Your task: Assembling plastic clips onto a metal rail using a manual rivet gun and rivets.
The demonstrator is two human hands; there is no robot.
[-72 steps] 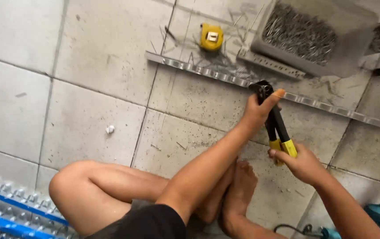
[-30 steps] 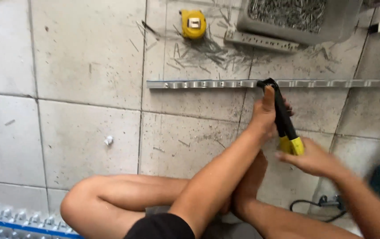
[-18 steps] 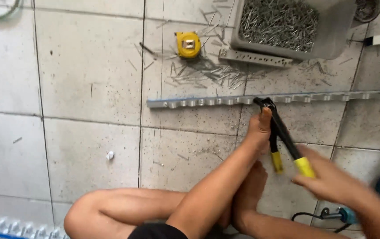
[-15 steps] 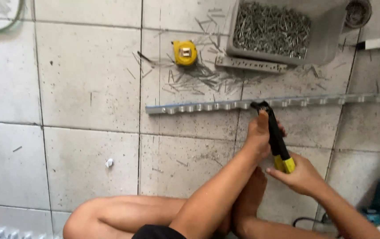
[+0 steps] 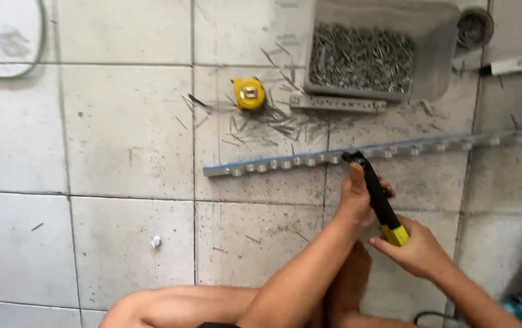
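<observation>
While the person sat on the tiled floor (image 5: 121,140) with bare legs folded near the camera, both hands were closed around a hand riveter (image 5: 375,195) with black body and yellow-tipped handles. The left hand (image 5: 358,197) wrapped the tool high up, close to its head, fingers curled round the black body. The right hand (image 5: 416,249) gripped the yellow handle ends nearer the person, fingers shut on them, and the handles appeared squeezed together.

The tool's long axis ran from the right hand, near and to the right, up and slightly leftward to its nose, which met the metal strip (image 5: 285,163). That strip lay nearly crosswise to the tool, running left to right across the floor, with its right part rising a little farther away, and it carried a row of small studs along its length. The nose touched the strip partway along, with the studded stretch to its left and more strip to its right. The left hand was the nearer of the two to that contact.

Beyond the strip lay a yellow tape measure (image 5: 249,94), a short perforated metal piece (image 5: 337,103), and a grey tub of rivets (image 5: 364,58), all well apart from the hands, with loose pins scattered between.
</observation>
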